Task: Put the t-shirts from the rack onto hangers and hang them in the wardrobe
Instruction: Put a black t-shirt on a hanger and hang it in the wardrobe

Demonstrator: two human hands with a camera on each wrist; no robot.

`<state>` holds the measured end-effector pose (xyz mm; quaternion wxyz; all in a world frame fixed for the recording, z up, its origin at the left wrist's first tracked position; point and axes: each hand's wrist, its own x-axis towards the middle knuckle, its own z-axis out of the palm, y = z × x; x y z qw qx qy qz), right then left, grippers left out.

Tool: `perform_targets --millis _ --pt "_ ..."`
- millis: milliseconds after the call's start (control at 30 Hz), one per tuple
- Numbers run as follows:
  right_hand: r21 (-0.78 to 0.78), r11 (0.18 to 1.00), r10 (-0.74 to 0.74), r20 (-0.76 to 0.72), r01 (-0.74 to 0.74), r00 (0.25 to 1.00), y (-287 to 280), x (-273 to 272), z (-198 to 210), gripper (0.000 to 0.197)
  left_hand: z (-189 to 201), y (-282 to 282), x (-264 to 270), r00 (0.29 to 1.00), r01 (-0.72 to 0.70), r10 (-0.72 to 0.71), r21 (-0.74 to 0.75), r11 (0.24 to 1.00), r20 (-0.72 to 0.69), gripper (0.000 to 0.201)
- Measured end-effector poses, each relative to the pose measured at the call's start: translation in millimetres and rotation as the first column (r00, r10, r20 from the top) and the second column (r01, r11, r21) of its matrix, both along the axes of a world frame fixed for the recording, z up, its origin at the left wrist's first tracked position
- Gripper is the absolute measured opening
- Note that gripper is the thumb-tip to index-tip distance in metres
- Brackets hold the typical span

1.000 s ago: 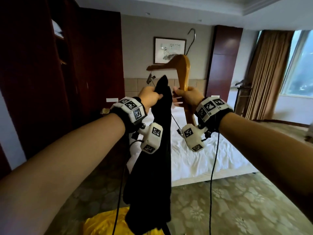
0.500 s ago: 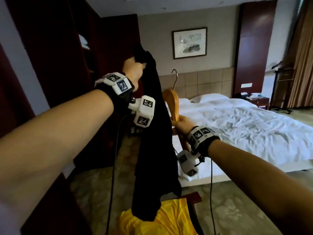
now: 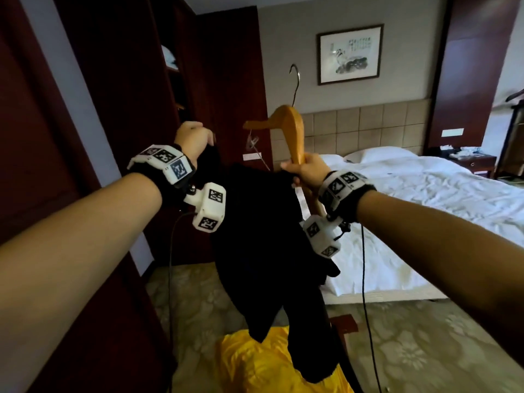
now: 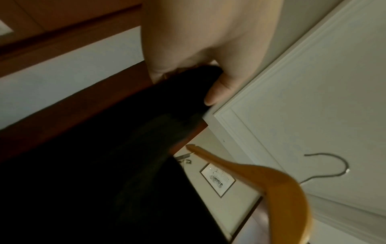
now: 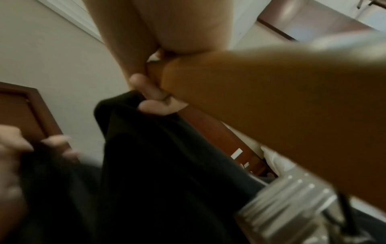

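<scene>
Black t-shirt (image 3: 263, 236) hangs mid-frame between our hands: left hand (image 3: 192, 141) bunches its top edge in curled fingers; right hand (image 3: 306, 173) grips wooden hanger (image 3: 289, 129), pinching shirt edge beneath.

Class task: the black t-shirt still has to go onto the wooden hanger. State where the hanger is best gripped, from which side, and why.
Grip the wooden hanger low on one arm, as the right hand does, coming from the person's own side. The hanger stands tilted, hook up, so its other arm points free towards the black t-shirt, which the left hand holds up by an edge.
</scene>
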<state>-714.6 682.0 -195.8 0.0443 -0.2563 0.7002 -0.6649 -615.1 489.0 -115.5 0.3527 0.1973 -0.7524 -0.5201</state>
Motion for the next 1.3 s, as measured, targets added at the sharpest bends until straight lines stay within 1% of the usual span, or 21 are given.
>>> perform_targets --millis 67,100,167,200,233,267,300,367,400,433,533,600,733,767,833,900,967,1100,1233,1300 --pt "-0.037 0.999 -0.014 -0.021 0.013 1.000 -2.3 3.9 17.9 0.019 -7.2 0.5 1.8 0.995 0.045 -0.034 -0.114 0.992 0.093 0.066" --pt "-0.049 0.999 -0.014 -0.040 0.012 0.999 -4.0 6.7 27.0 0.019 -11.2 2.3 1.3 0.987 0.104 -0.084 -0.141 0.985 0.140 0.076" --pt "-0.047 0.999 -0.006 -0.094 0.002 0.996 -7.0 12.5 43.8 0.021 -20.0 12.5 -0.2 0.940 0.282 -0.252 -0.112 0.953 0.231 0.089" --pt "-0.040 0.999 -0.007 -0.119 0.002 0.993 -8.4 15.3 51.9 0.021 -23.9 20.9 -0.7 0.905 0.361 -0.324 -0.094 0.928 0.276 0.090" --pt "-0.037 0.999 -0.010 -0.138 0.004 0.990 -9.7 17.3 59.1 0.021 -28.3 28.9 -2.5 0.878 0.406 -0.360 -0.092 0.909 0.316 0.088" --pt "-0.046 0.999 -0.007 -0.148 0.000 0.989 -10.6 18.5 65.6 0.021 -32.6 37.7 -4.3 0.868 0.420 -0.363 -0.113 0.900 0.338 0.081" --pt "-0.063 0.998 0.004 -0.148 -0.013 0.989 -11.1 19.8 71.0 0.020 -36.9 44.4 -8.6 0.874 0.415 -0.349 -0.147 0.898 0.339 0.069" --pt "-0.108 0.993 0.028 -0.121 -0.041 0.992 -10.2 19.9 77.8 0.017 -43.4 55.6 -16.9 0.902 0.380 -0.314 -0.200 0.903 0.297 0.031" --pt "-0.120 0.991 0.038 -0.103 -0.050 0.994 -7.4 19.0 78.1 0.016 -44.7 59.4 -20.0 0.914 0.361 -0.304 -0.195 0.912 0.270 0.015" --pt "-0.121 0.991 0.038 -0.087 -0.049 0.995 -3.0 17.4 75.9 0.015 -45.4 62.3 -23.3 0.923 0.345 -0.299 -0.181 0.921 0.241 0.008" --pt "-0.119 0.992 0.046 -0.031 -0.050 0.998 17.3 8.4 59.2 0.013 -37.8 66.0 -29.6 0.947 0.308 -0.293 -0.123 0.943 0.130 0.018" --pt "-0.100 0.994 0.053 0.024 -0.050 0.998 33.6 3.6 40.8 0.012 -28.4 65.3 -30.6 0.954 0.300 -0.298 -0.065 0.952 0.039 0.021" --pt "0.070 0.998 0.004 0.039 -0.007 0.999 57.4 -10.2 -3.2 0.015 -5.9 62.9 -31.9 0.964 0.251 -0.246 0.040 0.967 -0.103 0.027" --pt "0.096 0.995 -0.010 0.060 0.004 0.998 60.6 -13.3 -13.0 0.014 -0.8 62.3 -32.9 0.964 0.241 -0.230 0.068 0.968 -0.133 0.028" --pt "0.101 0.995 -0.006 0.137 -0.008 0.991 66.2 -17.6 -29.0 0.008 8.3 62.7 -32.9 0.963 0.230 -0.212 0.103 0.968 -0.166 0.027" --pt "0.106 0.992 0.040 0.199 -0.062 0.979 71.2 -19.8 -38.3 0.012 14.9 64.1 -31.9 0.959 0.237 -0.214 0.112 0.965 -0.188 0.024" --pt "0.155 0.984 0.060 0.207 -0.094 0.976 73.9 -19.8 -41.8 0.009 19.2 64.7 -30.9 0.955 0.243 -0.218 0.108 0.964 -0.201 0.024" --pt "0.144 0.989 -0.001 0.163 -0.023 0.987 69.1 -18.2 -34.4 0.015 14.6 60.3 -30.1 0.964 0.229 -0.212 0.096 0.969 -0.162 0.024" --pt "0.088 0.996 -0.019 0.071 0.013 0.997 64.8 -17.0 -4.8 0.017 -7.2 46.4 -30.0 0.986 0.151 -0.141 0.123 0.981 -0.084 0.027" --pt "0.074 0.997 -0.030 0.035 0.027 0.999 64.3 -16.3 14.6 0.017 -19.6 37.9 -31.0 0.984 0.179 -0.178 0.100 0.979 -0.017 0.034"
